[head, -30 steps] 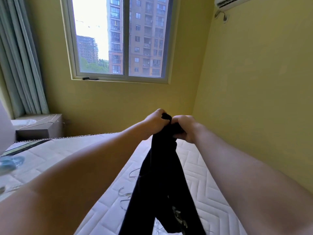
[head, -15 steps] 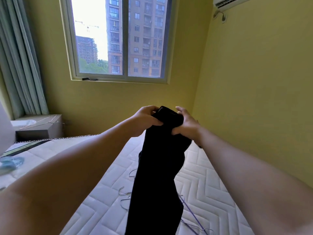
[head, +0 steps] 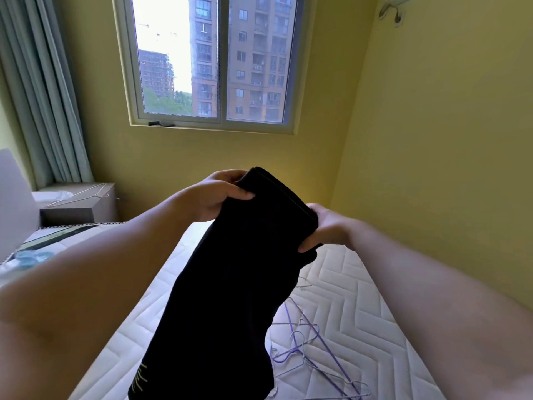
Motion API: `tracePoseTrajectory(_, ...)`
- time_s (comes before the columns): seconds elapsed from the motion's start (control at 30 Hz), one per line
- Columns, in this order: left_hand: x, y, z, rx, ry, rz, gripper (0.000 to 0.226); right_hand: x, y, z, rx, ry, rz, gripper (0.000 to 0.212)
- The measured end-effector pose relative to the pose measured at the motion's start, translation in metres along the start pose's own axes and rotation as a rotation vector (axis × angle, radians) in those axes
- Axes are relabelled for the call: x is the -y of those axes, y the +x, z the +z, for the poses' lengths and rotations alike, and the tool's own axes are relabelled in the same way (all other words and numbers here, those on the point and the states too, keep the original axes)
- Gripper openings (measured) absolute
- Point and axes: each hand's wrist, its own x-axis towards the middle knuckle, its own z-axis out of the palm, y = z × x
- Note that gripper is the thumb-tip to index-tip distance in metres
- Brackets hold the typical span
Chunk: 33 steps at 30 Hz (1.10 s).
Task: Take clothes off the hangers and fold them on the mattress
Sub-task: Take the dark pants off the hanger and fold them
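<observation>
A black garment (head: 230,290) hangs in the air over the white quilted mattress (head: 352,298), its top edge stretched flat between my hands. My left hand (head: 213,194) pinches the upper left corner, thumb in front. My right hand (head: 326,226) grips the upper right corner lower down, so the edge slopes down to the right. The cloth drops toward the bottom of the frame, with pale lettering near its lower left. Several bare purple and white wire hangers (head: 311,342) lie in a heap on the mattress behind the garment.
A yellow wall (head: 447,154) runs close along the mattress's right side. A window (head: 216,59) is straight ahead. At the left stand a curtain (head: 43,96) and a grey box (head: 78,203) with a hanger on top.
My hands have moved apart along the garment's top edge, spreading it from a bunched strip into a wider panel. The right hand has dropped lower. More hangers now show on the mattress.
</observation>
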Motion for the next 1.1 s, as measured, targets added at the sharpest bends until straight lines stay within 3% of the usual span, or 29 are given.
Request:
tracePoseTrajectory(0.13, -0.002, -0.002, -0.013, -0.005, 0.015, -0.031, 0.042, -0.010, 0.014, 0.004, -0.126, -0.087, 0.087, 0.040)
tracePoseTrajectory(0.27, -0.003, 0.001, -0.024, -0.084, 0.149, -0.034, 0.038, 0.001, 0.008, 0.000, -0.160, 0.194, -0.034, 0.021)
tracePoseTrajectory(0.33, -0.004, 0.003, -0.028, -0.119, 0.247, -0.032, 0.036, 0.000, 0.009, -0.001, -0.249, 0.408, -0.080, 0.022)
tracePoseTrajectory(0.4, -0.003, 0.005, -0.034, -0.161, 0.177, -0.018, 0.035, -0.010, 0.012, 0.001, -0.356, 0.754, -0.114, 0.027)
tracePoseTrajectory(0.47, 0.000, 0.008, -0.038, -0.159, 0.030, 0.005, 0.036, -0.021, 0.017, 0.003, -0.280, 1.046, -0.125, 0.051)
tracePoseTrajectory(0.53, 0.004, 0.010, -0.038, -0.122, -0.014, 0.018, 0.039, -0.024, 0.018, 0.007, -0.091, 0.981, -0.094, 0.061)
tracePoseTrajectory(0.6, 0.007, 0.013, -0.037, -0.087, 0.038, -0.004, 0.041, -0.027, 0.025, 0.007, -0.045, 0.849, -0.042, 0.066)
tracePoseTrajectory(0.73, 0.017, 0.025, -0.044, -0.098, 0.412, -0.106, 0.037, -0.036, 0.040, 0.007, -0.137, 0.758, -0.012, 0.048)
tracePoseTrajectory(0.9, 0.046, 0.051, -0.030, -0.432, 0.943, -0.188, 0.019, -0.037, 0.061, 0.023, -0.291, 0.721, 0.017, 0.033)
tracePoseTrajectory(0.97, 0.057, 0.060, -0.026, -0.506, 1.008, -0.143, 0.017, -0.038, 0.069, 0.027, -0.401, 0.712, 0.017, 0.030)
tracePoseTrajectory(1.1, 0.062, 0.071, -0.024, -0.605, 0.918, -0.003, 0.023, -0.035, 0.076, 0.026, -0.516, 0.778, -0.043, 0.026)
